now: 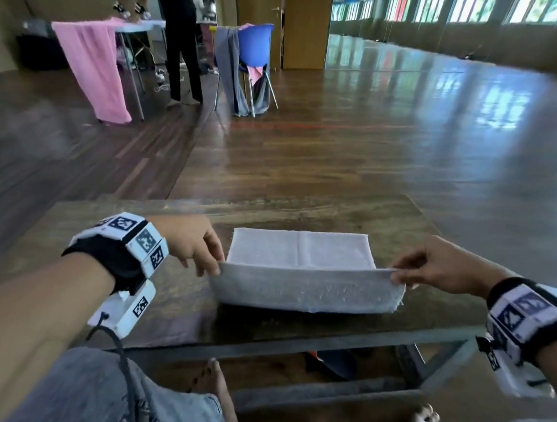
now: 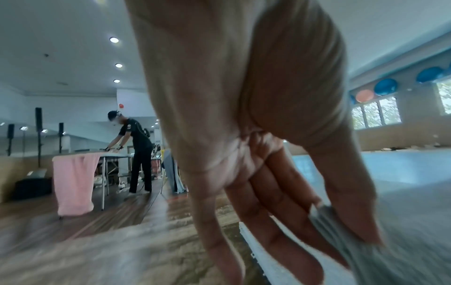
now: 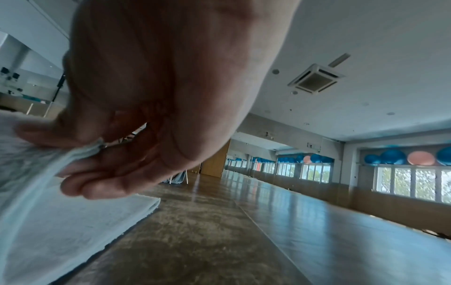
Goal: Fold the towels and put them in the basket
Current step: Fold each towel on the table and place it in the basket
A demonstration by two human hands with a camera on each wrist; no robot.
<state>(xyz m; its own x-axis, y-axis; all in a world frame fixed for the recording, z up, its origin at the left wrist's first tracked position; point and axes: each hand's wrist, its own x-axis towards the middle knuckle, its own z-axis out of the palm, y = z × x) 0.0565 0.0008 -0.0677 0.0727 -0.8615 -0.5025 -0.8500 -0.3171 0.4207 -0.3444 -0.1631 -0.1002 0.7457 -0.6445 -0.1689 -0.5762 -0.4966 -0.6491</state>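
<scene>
White towel (image 1: pixel 299 277) on the table (image 1: pixel 410 320): left hand (image 1: pixel 192 243) and right hand (image 1: pixel 436 269) each pinch a raised near corner.

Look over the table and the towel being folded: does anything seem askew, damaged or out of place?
Nothing stands out. The white towel lies square on the wooden table, and the left hand and right hand each pinch a near corner, lifting that edge evenly. No basket shows in these views.

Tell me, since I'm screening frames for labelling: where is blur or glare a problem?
Head view: window glare streaks the glossy wooden floor; the white terry towel stays sharp. Left wrist view: the brown tabletop smears. Right wrist view: the towel's near part is soft.
</scene>
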